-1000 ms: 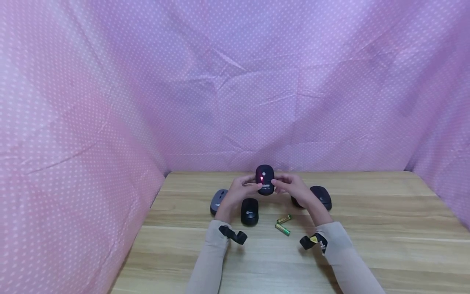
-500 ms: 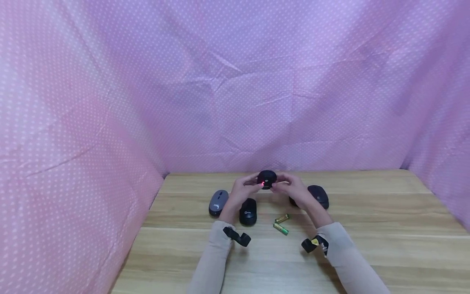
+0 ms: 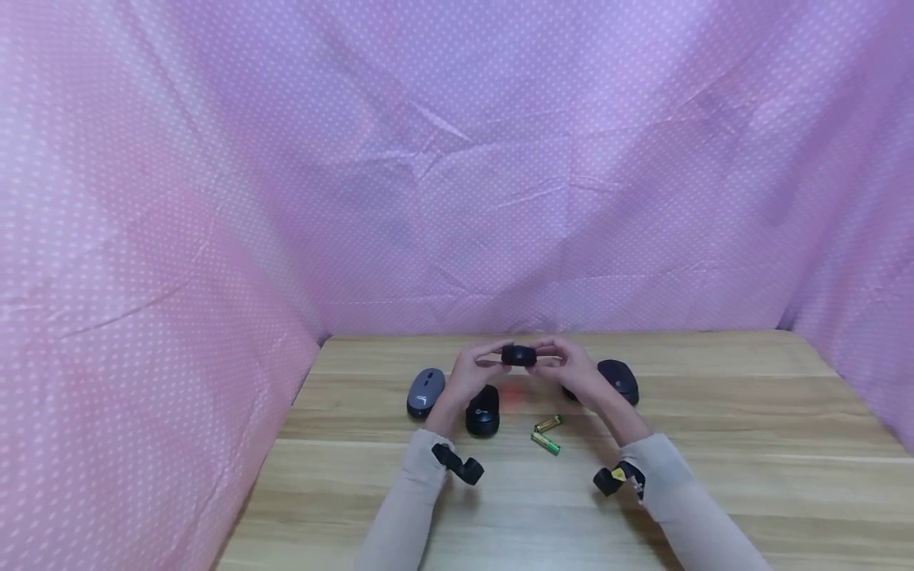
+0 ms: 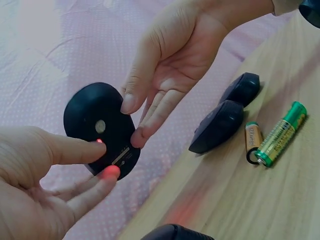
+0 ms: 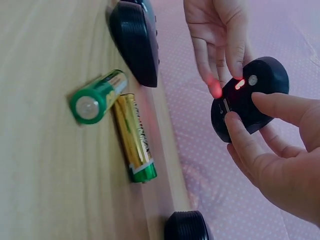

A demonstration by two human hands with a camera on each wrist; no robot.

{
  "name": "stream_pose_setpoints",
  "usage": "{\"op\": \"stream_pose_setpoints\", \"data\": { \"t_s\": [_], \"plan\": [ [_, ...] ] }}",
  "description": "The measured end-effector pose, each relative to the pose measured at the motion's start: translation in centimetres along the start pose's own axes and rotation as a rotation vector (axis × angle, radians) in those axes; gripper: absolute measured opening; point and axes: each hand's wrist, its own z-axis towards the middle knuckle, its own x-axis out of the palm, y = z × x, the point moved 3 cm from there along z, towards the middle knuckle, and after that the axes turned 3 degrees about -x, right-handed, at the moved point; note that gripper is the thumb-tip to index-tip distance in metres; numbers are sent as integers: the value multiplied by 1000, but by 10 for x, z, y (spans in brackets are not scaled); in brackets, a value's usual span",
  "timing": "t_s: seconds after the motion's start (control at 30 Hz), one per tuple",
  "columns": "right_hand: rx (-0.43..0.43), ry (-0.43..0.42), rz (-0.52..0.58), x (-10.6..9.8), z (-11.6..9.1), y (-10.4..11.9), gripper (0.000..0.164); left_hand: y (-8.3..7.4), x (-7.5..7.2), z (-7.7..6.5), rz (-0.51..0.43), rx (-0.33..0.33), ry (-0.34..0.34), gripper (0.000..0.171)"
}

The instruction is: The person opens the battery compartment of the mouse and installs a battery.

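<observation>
A black computer mouse [image 3: 519, 355] is held up between both hands over the far part of the table. My left hand [image 3: 471, 373] pinches its left side, and my right hand [image 3: 574, 371] pinches the right. Both wrist views show the underside of this mouse [image 4: 92, 120], with a round pale spot and a lit red sensor. Red light falls on the left fingertips [image 4: 111, 172]. Fingertips of the right hand [image 5: 280, 135] rest along the opposite edge of the mouse [image 5: 260, 85]. Nearer the person, two green-and-gold batteries [image 3: 546, 442] lie on the table.
A grey mouse [image 3: 426, 392] and a black mouse [image 3: 483, 411] stand on the wooden table [image 3: 343, 476] by the left forearm. Another black mouse [image 3: 620, 381] is beside the right forearm, with a further dark one partly hidden. Pink dotted cloth [image 3: 457, 198] hangs behind.
The held mouse has tipped from showing its underside to showing its narrow end in the head view. Its red glow now falls on the table. Both hands keep their hold.
</observation>
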Motion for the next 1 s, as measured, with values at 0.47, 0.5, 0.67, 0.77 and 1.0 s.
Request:
{"op": "stream_pose_setpoints", "data": {
  "t_s": [0.47,0.5,0.67,0.77,1.0],
  "plan": [
    [30,57,-89,9,-10,-13,67,12,4,-15,-9,-44,182,66],
    [34,58,-111,10,-10,-13,68,12,4,-16,-1,-44,185,66],
    [44,92,-211,13,-12,-17,71,17,5,-20,118,-34,167,60],
    [28,116,-227,14,-14,-19,71,19,5,-22,222,-1,149,59],
    [-7,154,-214,21,-21,-22,72,24,8,-25,362,70,152,59]
  ]
}}
